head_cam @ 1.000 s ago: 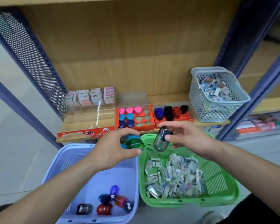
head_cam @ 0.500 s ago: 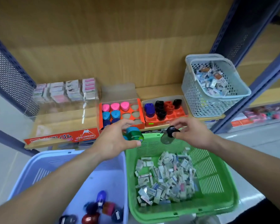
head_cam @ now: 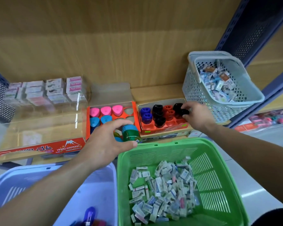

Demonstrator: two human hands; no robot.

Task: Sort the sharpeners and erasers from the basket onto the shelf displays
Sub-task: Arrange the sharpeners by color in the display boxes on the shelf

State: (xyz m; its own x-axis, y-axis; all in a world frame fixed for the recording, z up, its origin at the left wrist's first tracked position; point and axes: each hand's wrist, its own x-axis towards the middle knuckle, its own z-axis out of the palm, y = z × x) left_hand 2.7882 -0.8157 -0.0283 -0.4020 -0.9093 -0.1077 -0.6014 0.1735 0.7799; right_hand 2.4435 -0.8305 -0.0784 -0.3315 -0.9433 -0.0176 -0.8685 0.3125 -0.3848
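Right hand (head_cam: 196,116): fingers curled, pinches black sharpener (head_cam: 184,111) over the back-right slots of the red tray (head_cam: 163,130) | left hand (head_cam: 104,144): grips green and blue sharpeners (head_cam: 131,133) | handling: probably light, hard, smooth plastic; better to hold by the sides.

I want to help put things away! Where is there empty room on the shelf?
The clear box is bare in front of its eraser stacks. The orange tray has empty holes on its right side; the red tray has free front slots. The grey basket is crowded.
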